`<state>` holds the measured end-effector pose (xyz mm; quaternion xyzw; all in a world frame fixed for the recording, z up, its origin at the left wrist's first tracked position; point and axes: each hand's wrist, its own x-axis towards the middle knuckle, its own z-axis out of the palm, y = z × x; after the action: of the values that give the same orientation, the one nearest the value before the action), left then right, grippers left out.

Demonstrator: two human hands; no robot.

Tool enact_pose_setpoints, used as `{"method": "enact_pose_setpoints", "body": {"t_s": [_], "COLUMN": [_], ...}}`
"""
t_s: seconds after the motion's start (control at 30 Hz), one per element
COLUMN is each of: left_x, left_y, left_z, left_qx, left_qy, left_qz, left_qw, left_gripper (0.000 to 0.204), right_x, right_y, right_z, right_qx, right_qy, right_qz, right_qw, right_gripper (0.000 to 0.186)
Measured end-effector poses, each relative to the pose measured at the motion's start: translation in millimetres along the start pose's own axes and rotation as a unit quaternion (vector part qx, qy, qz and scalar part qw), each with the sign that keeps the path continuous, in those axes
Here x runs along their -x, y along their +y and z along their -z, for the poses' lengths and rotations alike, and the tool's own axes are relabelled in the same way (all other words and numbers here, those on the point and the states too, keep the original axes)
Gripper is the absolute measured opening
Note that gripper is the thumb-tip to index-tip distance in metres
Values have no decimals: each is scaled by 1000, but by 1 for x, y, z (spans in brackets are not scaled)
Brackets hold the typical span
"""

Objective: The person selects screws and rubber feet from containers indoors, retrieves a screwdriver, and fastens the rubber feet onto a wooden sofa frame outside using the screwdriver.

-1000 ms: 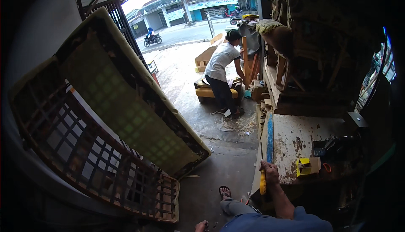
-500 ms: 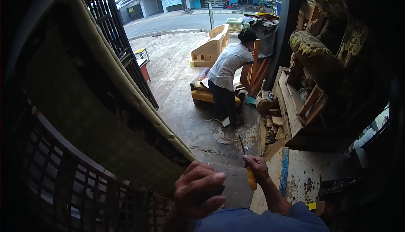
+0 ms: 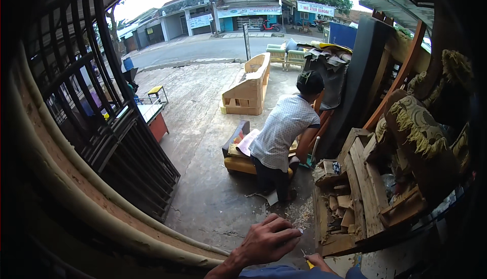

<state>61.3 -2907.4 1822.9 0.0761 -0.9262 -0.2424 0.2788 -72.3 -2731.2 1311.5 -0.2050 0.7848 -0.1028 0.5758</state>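
My left hand [image 3: 269, 238] is raised at the lower middle, its fingers curled together. Something small and pale shows at the fingertips, too little of it to name. Lower and to the right, my right hand [image 3: 320, 264] grips a yellow-handled screwdriver [image 3: 310, 264], its thin metal shaft pointing up and away. The lower edge cuts off much of this hand. Beyond both hands, a person [image 3: 284, 132] in a pale patterned shirt bends over a small yellow and dark seat [image 3: 237, 164].
A wooden sofa frame [image 3: 243, 99] stands farther out on the concrete. At right, old wooden frames [image 3: 362, 187] with scraps and a torn cushion [image 3: 418, 121] are piled up. A metal gate [image 3: 137, 162] and a long padded edge [image 3: 109, 205] line the left. Debris [image 3: 303, 213] litters the floor.
My view has tilted up toward the street. Both hands now sit lower in it, the right with the screwdriver close to the edge. The person has stayed bent over the seat.
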Motion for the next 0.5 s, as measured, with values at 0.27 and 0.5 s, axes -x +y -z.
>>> {"method": "enact_pose_setpoints", "body": {"t_s": [0.27, 0.5], "left_x": [-125, -25], "left_y": [-385, -982], "left_z": [137, 150], "left_qx": [-37, 533], "left_qy": [79, 439], "left_qz": [180, 450], "left_qw": [980, 566], "left_gripper": [9, 19], "right_x": [-227, -674], "right_y": [-203, -628], "right_z": [72, 31], "right_qx": [-78, 45], "right_qy": [-37, -53], "right_qz": [-122, 250], "right_qw": [989, 966], "right_gripper": [40, 59]}}
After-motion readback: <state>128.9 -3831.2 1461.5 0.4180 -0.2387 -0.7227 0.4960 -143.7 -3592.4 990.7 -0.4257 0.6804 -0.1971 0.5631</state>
